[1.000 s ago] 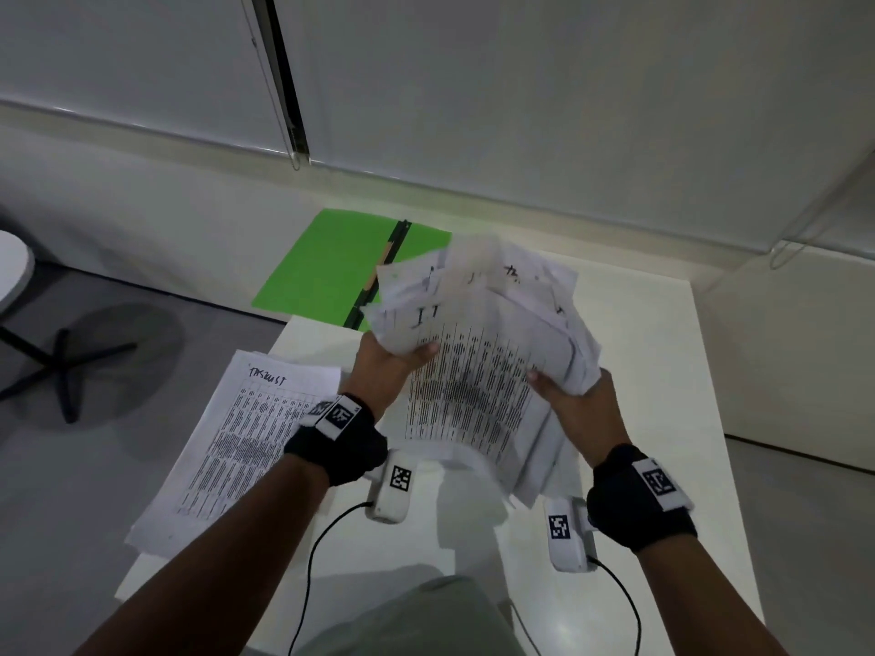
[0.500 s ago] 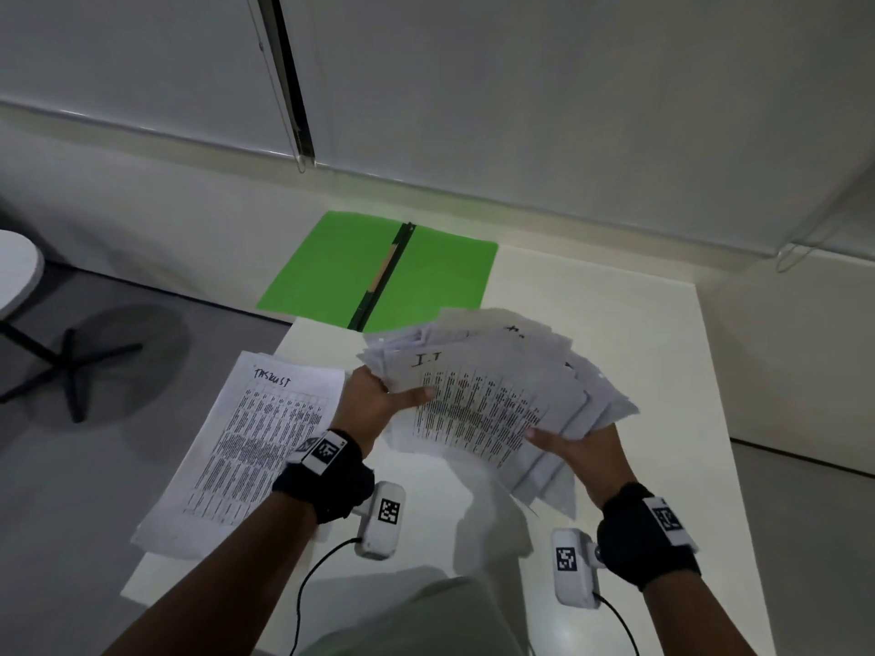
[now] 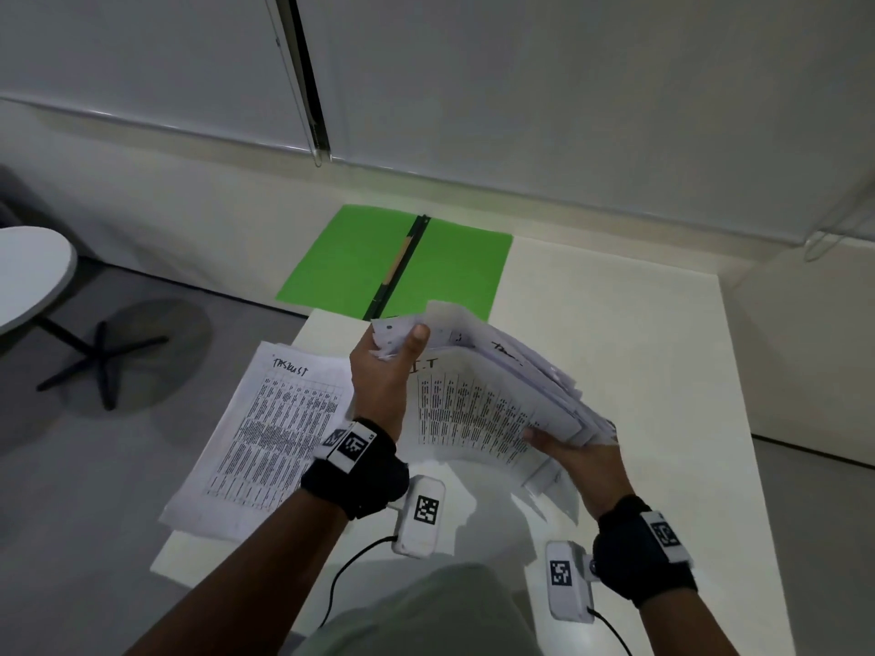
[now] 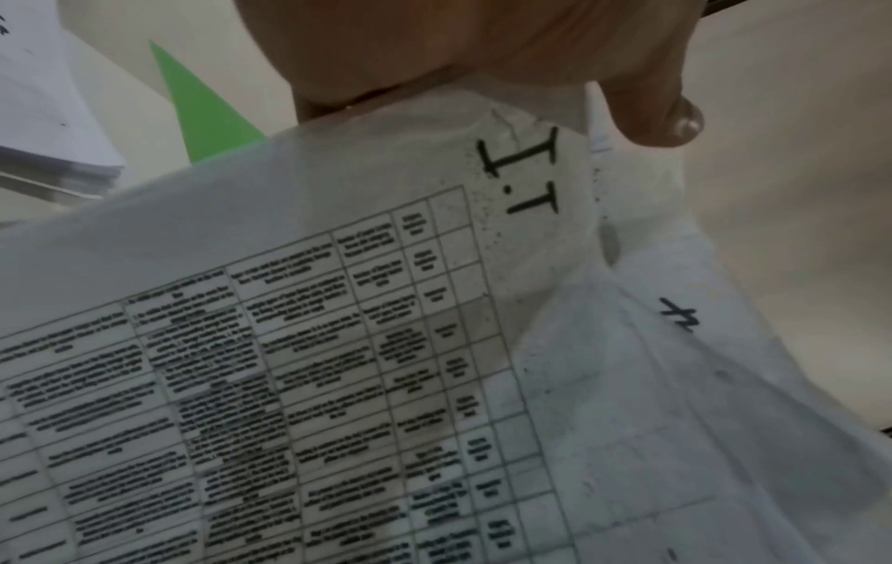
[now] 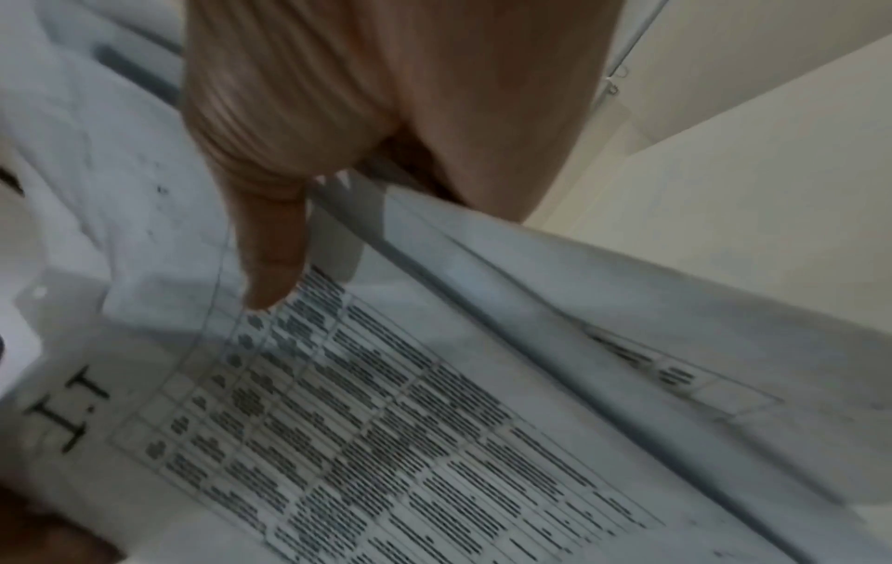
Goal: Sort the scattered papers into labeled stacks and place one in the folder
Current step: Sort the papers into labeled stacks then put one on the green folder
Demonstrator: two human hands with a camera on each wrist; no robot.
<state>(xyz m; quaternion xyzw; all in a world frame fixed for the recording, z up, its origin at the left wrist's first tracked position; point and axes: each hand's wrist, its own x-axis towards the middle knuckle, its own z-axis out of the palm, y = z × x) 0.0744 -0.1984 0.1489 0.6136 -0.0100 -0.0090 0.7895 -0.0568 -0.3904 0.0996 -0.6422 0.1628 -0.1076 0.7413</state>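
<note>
I hold a loose bundle of printed papers (image 3: 478, 409) above the white table (image 3: 639, 371); its top sheet is a table marked "I.T" (image 4: 526, 175). My left hand (image 3: 383, 371) grips the bundle's upper left corner, thumb on top. My right hand (image 3: 577, 459) grips the lower right edge, thumb (image 5: 270, 263) lying on the top sheet (image 5: 410, 439). A stack headed "TASKLIST" (image 3: 265, 433) lies at the table's left edge, overhanging it. An open green folder (image 3: 402, 262) lies at the table's far left corner, beyond the bundle.
The table's right half (image 3: 663, 324) is bare white surface. A grey floor (image 3: 94, 466) lies to the left, with a round white table (image 3: 33, 272) on a black cross base (image 3: 102, 357). A wall with blinds (image 3: 521, 87) runs behind the table.
The bundle came down from upright in front of the folder to nearly flat over the table. My left hand shifted up to its top left corner; the folder is fully exposed.
</note>
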